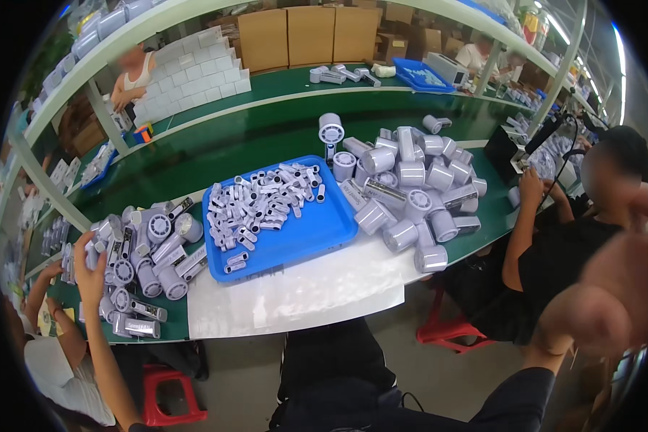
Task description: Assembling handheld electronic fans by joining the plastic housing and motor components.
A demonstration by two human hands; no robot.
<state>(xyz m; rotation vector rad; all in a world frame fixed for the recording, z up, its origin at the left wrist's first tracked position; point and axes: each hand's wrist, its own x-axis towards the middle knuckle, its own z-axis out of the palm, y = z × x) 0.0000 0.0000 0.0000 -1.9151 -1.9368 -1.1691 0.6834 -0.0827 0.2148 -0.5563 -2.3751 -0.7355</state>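
Observation:
My left hand (91, 272) is at the outer edge of the left pile of pale lilac handheld fans (158, 229). Its fingers stretch upward with the thumb apart, and no held thing shows in it. My right hand (605, 309) is raised close at the far right, away from the bench and blurred, its fingers unclear. Between the two fan piles a blue tray (295, 248) holds many small pale pieces with dark spots. A larger heap of fans (410, 173) lies right of the tray. One fan (331, 129) stands behind the tray with its round head up.
A white sheet (302, 295) covers the green bench's front edge. Stacked white boxes (194, 75) and another blue tray (423, 75) stand at the back. A co-worker in black (576, 230) sits at right, another person (57, 360) at left. Red stools (169, 396) stand below.

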